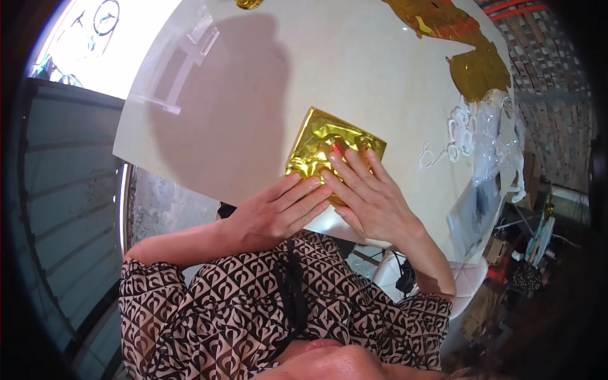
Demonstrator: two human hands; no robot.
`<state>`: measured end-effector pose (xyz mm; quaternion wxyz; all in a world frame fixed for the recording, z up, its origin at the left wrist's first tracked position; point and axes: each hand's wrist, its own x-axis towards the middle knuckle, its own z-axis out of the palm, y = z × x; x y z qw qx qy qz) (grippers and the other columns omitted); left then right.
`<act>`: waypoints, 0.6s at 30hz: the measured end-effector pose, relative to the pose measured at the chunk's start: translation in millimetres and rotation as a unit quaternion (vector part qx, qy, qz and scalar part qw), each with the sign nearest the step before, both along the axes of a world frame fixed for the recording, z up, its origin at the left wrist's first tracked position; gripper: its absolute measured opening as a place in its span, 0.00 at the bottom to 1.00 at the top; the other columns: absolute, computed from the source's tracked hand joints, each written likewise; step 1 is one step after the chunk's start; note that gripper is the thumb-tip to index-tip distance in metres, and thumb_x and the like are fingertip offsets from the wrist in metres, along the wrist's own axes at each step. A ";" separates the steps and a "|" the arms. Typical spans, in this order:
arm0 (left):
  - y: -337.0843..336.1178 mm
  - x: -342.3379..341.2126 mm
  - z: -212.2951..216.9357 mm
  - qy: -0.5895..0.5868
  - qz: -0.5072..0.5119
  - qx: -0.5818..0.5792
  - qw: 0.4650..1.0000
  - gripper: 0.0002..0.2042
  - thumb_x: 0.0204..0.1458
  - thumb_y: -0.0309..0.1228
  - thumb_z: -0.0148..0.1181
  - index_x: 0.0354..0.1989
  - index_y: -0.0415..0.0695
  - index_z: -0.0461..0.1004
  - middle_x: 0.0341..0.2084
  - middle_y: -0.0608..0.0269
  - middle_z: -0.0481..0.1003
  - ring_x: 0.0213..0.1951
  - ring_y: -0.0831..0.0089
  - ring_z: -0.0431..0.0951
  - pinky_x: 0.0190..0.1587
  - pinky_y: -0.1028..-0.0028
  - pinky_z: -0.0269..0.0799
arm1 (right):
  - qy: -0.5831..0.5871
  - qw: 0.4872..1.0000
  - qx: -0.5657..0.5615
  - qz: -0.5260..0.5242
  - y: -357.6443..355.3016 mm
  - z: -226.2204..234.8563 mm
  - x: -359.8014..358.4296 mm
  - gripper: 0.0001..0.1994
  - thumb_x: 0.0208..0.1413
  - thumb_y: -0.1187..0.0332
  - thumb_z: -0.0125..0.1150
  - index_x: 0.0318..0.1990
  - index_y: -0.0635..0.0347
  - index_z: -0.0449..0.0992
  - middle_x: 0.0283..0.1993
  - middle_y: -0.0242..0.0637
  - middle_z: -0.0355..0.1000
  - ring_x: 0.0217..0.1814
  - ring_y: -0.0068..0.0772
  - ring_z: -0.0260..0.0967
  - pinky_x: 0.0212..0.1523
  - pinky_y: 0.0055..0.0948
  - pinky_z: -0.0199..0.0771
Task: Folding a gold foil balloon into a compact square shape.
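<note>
A flat, squarish packet of shiny gold foil (316, 130) lies near the table's front edge, its surface creased and full of reflections. My left hand (272, 209) rests on its near left part, fingers stretched out and lying flat. From the other side my right hand (373, 196) lies over the near right part, with its fingers extended and slightly apart. Both sets of fingertips touch the foil, the left ones close to the right hand. The near part of the packet is partly covered by my hands.
A pale glossy table (354, 69) carries loose gold foil sheets (478, 66) at the far right. Below them are tangled white cord (461, 130) and a crumpled clear plastic bag (491, 142). A greyish plastic sleeve (475, 209) lies by the right edge. Another gold piece (249, 3) sits at the far edge.
</note>
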<state>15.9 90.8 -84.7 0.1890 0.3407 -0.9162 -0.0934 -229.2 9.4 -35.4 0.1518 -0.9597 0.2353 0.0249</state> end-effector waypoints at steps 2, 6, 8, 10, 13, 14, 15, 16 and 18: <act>1.8 0.0 0.8 -0.012 0.001 -0.004 1.000 0.24 0.55 0.35 0.55 0.61 0.40 0.72 0.63 0.56 0.68 0.66 0.61 0.64 0.70 0.58 0.55 | -0.002 1.000 0.011 0.008 -5.9 -3.4 1.4 0.34 0.58 0.59 0.59 0.72 0.55 0.60 0.78 0.43 0.49 0.81 0.46 0.41 0.79 0.51 0.36; 4.7 3.8 2.0 -0.048 -0.002 -0.002 0.999 0.24 0.57 0.35 0.53 0.62 0.41 0.72 0.64 0.57 0.68 0.67 0.62 0.64 0.71 0.58 0.54 | -0.018 0.999 0.030 0.024 -8.6 -11.6 3.1 0.34 0.58 0.60 0.58 0.72 0.55 0.59 0.78 0.42 0.49 0.81 0.44 0.41 0.79 0.51 0.35; 6.2 6.8 1.9 -0.053 -0.007 -0.001 0.999 0.23 0.57 0.35 0.52 0.62 0.42 0.71 0.64 0.57 0.68 0.68 0.62 0.63 0.71 0.58 0.53 | -0.026 0.998 0.047 0.025 -7.0 -10.4 6.0 0.34 0.58 0.61 0.59 0.72 0.54 0.60 0.77 0.43 0.50 0.81 0.44 0.41 0.79 0.50 0.35; 9.6 8.4 0.6 -0.035 -0.005 0.013 0.999 0.24 0.55 0.34 0.55 0.62 0.42 0.71 0.64 0.57 0.68 0.68 0.59 0.64 0.71 0.55 0.54 | -0.027 0.998 0.047 0.027 -7.5 -8.7 7.1 0.33 0.58 0.61 0.58 0.72 0.54 0.60 0.78 0.43 0.49 0.81 0.44 0.41 0.79 0.50 0.35; 3.3 14.6 7.1 0.024 -0.022 0.030 0.999 0.21 0.57 0.34 0.58 0.59 0.41 0.73 0.63 0.55 0.69 0.65 0.61 0.67 0.68 0.59 0.60 | -0.030 0.998 0.042 0.027 -7.6 -8.4 7.1 0.33 0.58 0.61 0.58 0.72 0.54 0.60 0.78 0.43 0.49 0.81 0.44 0.41 0.79 0.49 0.35; 3.3 15.4 9.1 0.018 -0.018 0.031 0.999 0.21 0.57 0.34 0.58 0.59 0.41 0.73 0.63 0.55 0.69 0.65 0.61 0.67 0.68 0.59 0.60 | -0.029 0.999 0.036 0.021 -7.6 -8.3 6.1 0.33 0.58 0.61 0.57 0.72 0.53 0.60 0.78 0.43 0.49 0.81 0.44 0.40 0.79 0.49 0.35; 3.7 16.1 10.4 0.142 0.035 0.057 0.988 0.20 0.54 0.31 0.62 0.56 0.41 0.75 0.57 0.55 0.73 0.59 0.60 0.72 0.62 0.61 0.68 | -0.036 0.998 0.037 0.027 -8.3 -8.3 6.3 0.33 0.58 0.61 0.57 0.72 0.53 0.60 0.78 0.43 0.49 0.81 0.44 0.40 0.79 0.49 0.35; 4.4 17.2 12.2 0.263 0.088 0.079 0.958 0.18 0.52 0.29 0.65 0.53 0.41 0.77 0.52 0.54 0.76 0.53 0.59 0.78 0.55 0.62 0.75 | -0.030 0.998 0.043 0.023 -9.1 -7.0 6.3 0.33 0.59 0.61 0.57 0.72 0.53 0.60 0.78 0.43 0.49 0.81 0.44 0.40 0.79 0.49 0.35; 6.8 20.2 18.1 0.253 0.176 0.103 0.946 0.16 0.51 0.27 0.66 0.49 0.41 0.78 0.46 0.55 0.77 0.47 0.59 0.80 0.47 0.63 0.77 | -0.028 0.998 0.050 0.019 -10.3 -6.9 6.5 0.32 0.60 0.60 0.55 0.72 0.54 0.59 0.78 0.43 0.48 0.81 0.44 0.40 0.79 0.49 0.35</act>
